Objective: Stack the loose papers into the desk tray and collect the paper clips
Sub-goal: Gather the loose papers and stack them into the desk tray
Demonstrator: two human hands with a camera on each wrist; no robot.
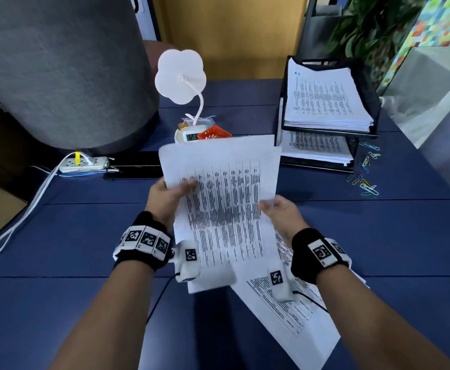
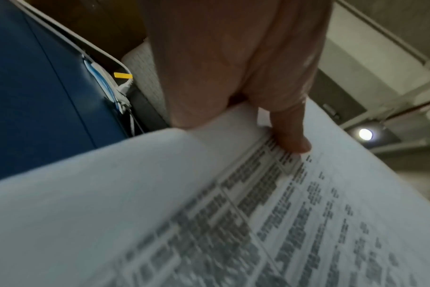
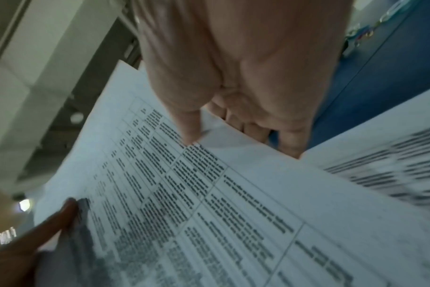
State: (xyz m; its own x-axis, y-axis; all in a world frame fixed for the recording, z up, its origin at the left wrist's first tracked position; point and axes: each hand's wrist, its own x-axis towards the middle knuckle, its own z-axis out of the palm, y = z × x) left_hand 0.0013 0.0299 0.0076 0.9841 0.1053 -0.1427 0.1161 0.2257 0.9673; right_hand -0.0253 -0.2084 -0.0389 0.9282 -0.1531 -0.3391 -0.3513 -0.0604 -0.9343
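While the sheets (image 1: pixel 220 198) hang lifted off the desk (image 1: pixel 85 236) at frame centre, the left hand (image 1: pixel 165 198) pinches their left edge and the right hand (image 1: pixel 281 212) their right edge, thumbs on top; a grip on both sides likely keeps the limp paper flat for squaring. One more sheet (image 1: pixel 293 316) lies at lower right. Tray (image 1: pixel 373 102) stands upper right, already holding paper. Clips (image 1: pixel 365 169) lie scattered just right of it, uncollected.
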